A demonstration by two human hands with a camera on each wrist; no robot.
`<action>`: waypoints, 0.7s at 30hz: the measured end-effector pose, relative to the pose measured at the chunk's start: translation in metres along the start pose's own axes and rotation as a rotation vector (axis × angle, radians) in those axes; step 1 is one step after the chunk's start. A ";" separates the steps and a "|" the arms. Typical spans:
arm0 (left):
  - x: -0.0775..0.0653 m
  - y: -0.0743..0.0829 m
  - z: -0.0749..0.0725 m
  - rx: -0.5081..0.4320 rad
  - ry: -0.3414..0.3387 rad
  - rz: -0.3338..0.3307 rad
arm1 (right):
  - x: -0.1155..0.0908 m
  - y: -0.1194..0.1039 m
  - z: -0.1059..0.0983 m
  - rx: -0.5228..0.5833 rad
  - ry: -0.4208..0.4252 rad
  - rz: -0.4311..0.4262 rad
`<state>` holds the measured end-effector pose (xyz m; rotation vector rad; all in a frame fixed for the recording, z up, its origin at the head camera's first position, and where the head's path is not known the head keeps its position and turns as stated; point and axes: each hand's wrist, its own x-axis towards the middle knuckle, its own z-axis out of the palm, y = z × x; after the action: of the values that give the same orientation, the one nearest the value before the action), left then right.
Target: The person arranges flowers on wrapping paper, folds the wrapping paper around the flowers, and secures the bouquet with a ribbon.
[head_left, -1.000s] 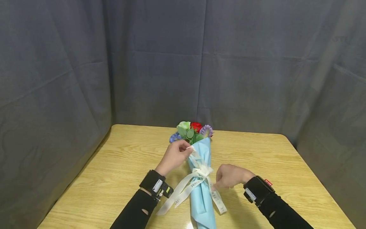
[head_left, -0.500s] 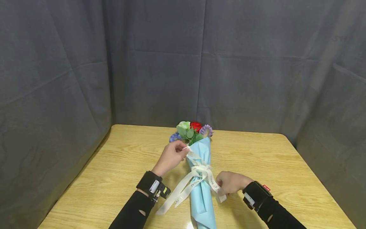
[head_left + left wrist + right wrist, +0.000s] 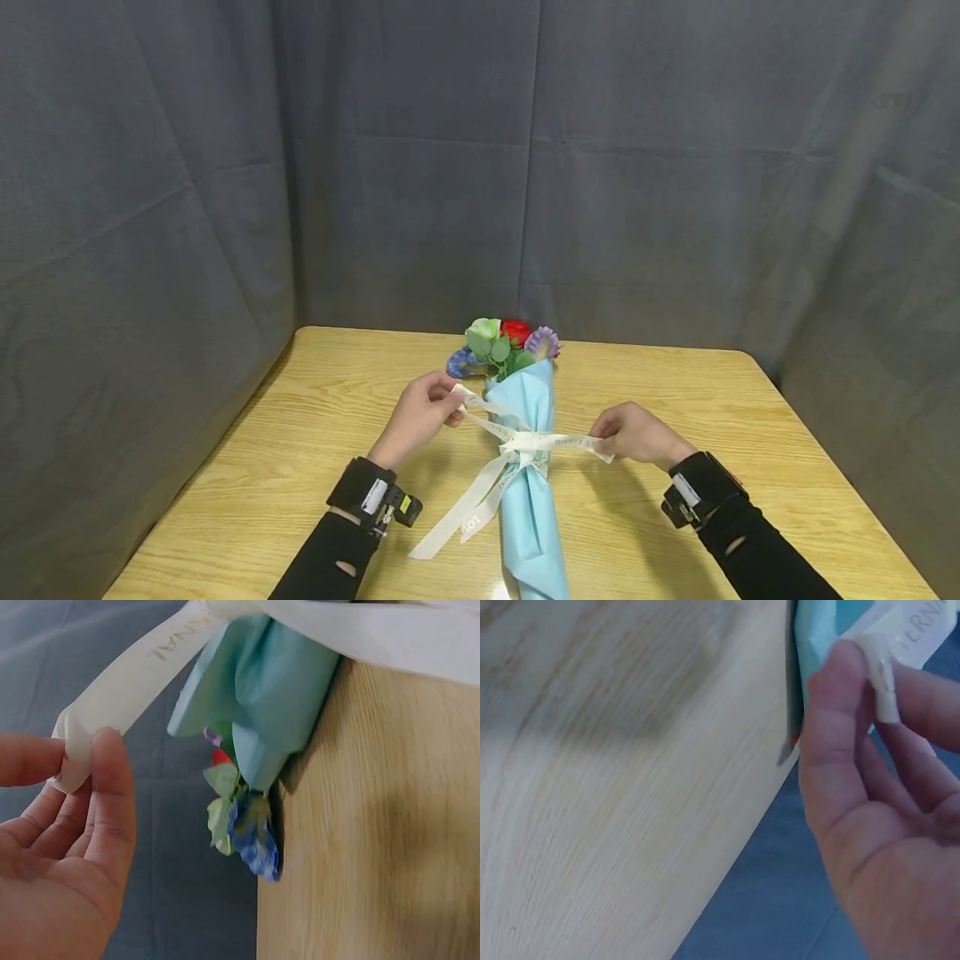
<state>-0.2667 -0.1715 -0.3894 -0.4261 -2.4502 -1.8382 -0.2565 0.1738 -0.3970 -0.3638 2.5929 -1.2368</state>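
A bouquet wrapped in light blue paper (image 3: 531,517) lies on the table, with green, red, purple and blue flowers (image 3: 514,333) at its far end. White printed ribbon (image 3: 525,443) is knotted round its middle. My left hand (image 3: 420,414) pinches a loop of the ribbon, up and left of the knot; in the left wrist view, thumb and forefinger hold the folded ribbon (image 3: 112,701). On the other side, my right hand (image 3: 637,432) pinches a ribbon end, drawn out nearly straight from the knot. Two loose tails (image 3: 465,517) hang toward the near left.
The bouquet rests on a light wooden table (image 3: 300,433) with rounded far corners. Grey cloth (image 3: 420,183) hangs behind it and along both sides. Each wrist wears a black band with a small camera (image 3: 405,508).
My left hand has moved left, drawing the loop away from the paper. The right hand has gripped the right ribbon tail and lifted it outward and up, so it now stretches sideways.
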 end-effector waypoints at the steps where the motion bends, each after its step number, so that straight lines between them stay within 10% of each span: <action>1: -0.002 -0.002 -0.003 -0.003 -0.008 -0.003 | 0.000 0.001 -0.002 0.000 0.010 -0.003; 21: -0.043 -0.059 -0.077 0.010 -0.293 -0.221 | -0.016 0.042 -0.019 0.066 -0.013 0.065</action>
<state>-0.2498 -0.2677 -0.4310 -0.4718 -2.7992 -1.9688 -0.2529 0.2185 -0.4162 -0.2720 2.5244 -1.2902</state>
